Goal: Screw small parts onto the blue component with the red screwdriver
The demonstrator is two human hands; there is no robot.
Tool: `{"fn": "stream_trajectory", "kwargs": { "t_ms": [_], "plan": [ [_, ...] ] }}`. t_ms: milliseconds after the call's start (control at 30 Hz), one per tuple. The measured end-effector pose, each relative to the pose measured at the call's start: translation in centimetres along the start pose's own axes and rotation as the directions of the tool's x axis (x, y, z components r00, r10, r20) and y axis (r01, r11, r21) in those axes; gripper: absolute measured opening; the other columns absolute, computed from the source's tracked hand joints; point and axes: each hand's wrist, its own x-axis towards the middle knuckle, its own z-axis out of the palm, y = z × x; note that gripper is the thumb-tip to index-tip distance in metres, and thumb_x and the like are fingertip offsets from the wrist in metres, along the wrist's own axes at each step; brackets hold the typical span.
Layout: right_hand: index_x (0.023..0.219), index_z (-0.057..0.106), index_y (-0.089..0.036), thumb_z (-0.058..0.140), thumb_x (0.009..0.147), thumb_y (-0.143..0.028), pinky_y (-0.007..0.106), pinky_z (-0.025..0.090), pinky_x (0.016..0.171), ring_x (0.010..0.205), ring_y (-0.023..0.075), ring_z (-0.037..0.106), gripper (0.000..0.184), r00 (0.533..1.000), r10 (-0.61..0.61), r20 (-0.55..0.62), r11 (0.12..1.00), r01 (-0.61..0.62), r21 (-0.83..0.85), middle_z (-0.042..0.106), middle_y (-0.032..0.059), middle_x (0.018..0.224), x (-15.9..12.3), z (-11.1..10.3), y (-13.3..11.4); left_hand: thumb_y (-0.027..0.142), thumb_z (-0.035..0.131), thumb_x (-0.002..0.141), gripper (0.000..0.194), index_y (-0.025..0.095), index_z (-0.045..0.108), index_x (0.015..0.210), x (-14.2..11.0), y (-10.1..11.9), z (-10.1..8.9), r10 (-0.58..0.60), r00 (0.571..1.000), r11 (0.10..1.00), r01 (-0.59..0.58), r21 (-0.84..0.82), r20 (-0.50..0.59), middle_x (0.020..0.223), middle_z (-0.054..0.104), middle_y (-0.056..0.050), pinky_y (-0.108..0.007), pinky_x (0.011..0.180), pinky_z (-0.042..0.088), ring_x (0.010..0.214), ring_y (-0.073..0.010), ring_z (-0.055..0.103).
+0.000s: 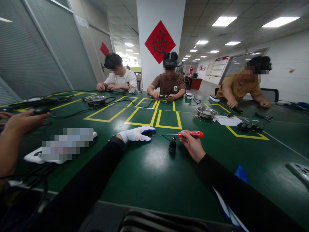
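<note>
My left hand wears a white glove with blue fingertips and lies flat on the green table, fingers stretched out toward the right, holding nothing. My right hand is bare and closed round the red handle of a screwdriver, whose thin metal shaft points left toward the gloved fingertips. A small black cylindrical part stands on the table just left of my right hand, below the shaft. Both my forearms are in black sleeves.
Three other people sit across the table, working with small parts. Another person's hand reaches in at the far left. Metal bowls, black cables, a paper sheet, small black parts and yellow tape outlines lie on the table.
</note>
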Motion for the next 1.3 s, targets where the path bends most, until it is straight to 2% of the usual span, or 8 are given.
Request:
{"fn": "stream_trajectory", "kwargs": {
  "t_ms": [100,267,467,600,667,867,1000,1300],
  "plan": [
    [0.081,0.068,-0.015,0.078,0.066,-0.027,0.024,0.051,0.064,0.067,0.0107,0.06,0.022,0.999,-0.007,0.043,0.999,0.009,-0.048,0.068,0.003,0.077,-0.2,0.2,0.0,0.054,0.06,0.077,0.076,0.023,0.037,0.142,0.3,-0.2,0.4,-0.04,0.993,0.99,0.055,0.132,-0.113,0.149,0.035,-0.007,-0.039,0.113,0.026,0.137,-0.0278,0.033],
    [0.083,0.068,-0.016,0.078,0.066,-0.03,0.026,0.05,0.067,0.07,0.0121,0.061,0.024,0.993,-0.002,0.115,0.995,0.013,-0.095,0.068,0.0033,0.08,-0.4,0.6,0.1,0.059,0.054,0.08,0.075,0.022,0.035,0.143,0.9,-0.7,1.3,-0.058,0.985,0.957,0.102,0.271,-0.166,0.151,0.032,-0.008,-0.041,0.114,0.023,0.141,-0.0276,0.025],
    [0.083,0.069,-0.018,0.078,0.066,-0.033,0.027,0.05,0.071,0.081,0.0153,0.062,0.025,0.98,-0.016,0.197,0.989,0.044,-0.139,0.069,0.0041,0.089,-0.3,1.2,0.4,0.061,0.049,0.082,0.07,0.025,0.037,0.141,1.9,-1.1,2.5,-0.049,0.975,0.942,0.116,0.313,-0.217,0.15,0.035,-0.007,-0.042,0.115,0.018,0.14,-0.0264,0.027],
    [0.084,0.069,-0.019,0.078,0.065,-0.034,0.027,0.05,0.072,0.084,0.0161,0.062,0.026,0.981,-0.025,0.191,0.986,0.056,-0.158,0.068,0.0044,0.092,-0.3,1.3,0.6,0.053,0.028,0.093,0.052,0.028,0.043,0.136,2.6,-0.3,2.9,-0.104,0.963,0.944,0.175,0.279,-0.25,0.146,0.042,-0.002,-0.041,0.116,0.016,0.138,-0.021,0.031],
    [0.084,0.068,-0.018,0.079,0.065,-0.034,0.028,0.05,0.072,0.083,0.0165,0.062,0.026,0.984,-0.024,0.178,0.988,0.05,-0.145,0.068,0.0045,0.091,-0.3,1.3,0.6,0.05,0.022,0.095,0.051,0.028,0.046,0.134,2.8,0.0,3.0,-0.143,0.952,0.943,0.214,0.255,-0.271,0.144,0.045,-0.001,-0.04,0.116,0.017,0.137,-0.0196,0.034],
    [0.082,0.068,-0.018,0.079,0.065,-0.033,0.028,0.051,0.07,0.081,0.0163,0.063,0.025,0.985,-0.03,0.171,0.991,0.052,-0.127,0.068,0.004,0.086,-0.2,1.3,0.6,0.067,0.039,0.083,0.064,0.029,0.046,0.135,3.2,-0.5,3.6,-0.12,0.94,0.943,0.208,0.259,-0.319,0.145,0.043,-0.003,-0.044,0.116,0.014,0.138,-0.0251,0.031],
    [0.08,0.069,-0.018,0.079,0.064,-0.033,0.026,0.05,0.067,0.076,0.0144,0.063,0.024,0.986,-0.038,0.159,0.994,0.054,-0.099,0.068,0.0031,0.083,-0.4,1.4,0.4,0.066,0.042,0.082,0.065,0.029,0.045,0.136,3.3,-1.0,3.6,-0.111,0.952,0.958,0.179,0.225,-0.284,0.145,0.042,-0.004,-0.047,0.115,0.014,0.138,-0.0267,0.03],
    [0.084,0.068,-0.016,0.078,0.067,-0.029,0.025,0.05,0.065,0.067,0.011,0.061,0.024,0.994,-0.02,0.111,0.999,0.025,-0.039,0.068,0.0024,0.077,-0.3,0.9,0.2,0.062,0.046,0.081,0.064,0.029,0.045,0.136,3.4,-1.2,3.3,-0.135,0.953,0.952,0.2,0.231,-0.27,0.146,0.041,-0.005,-0.047,0.114,0.016,0.138,-0.0278,0.03]
  ]
}}
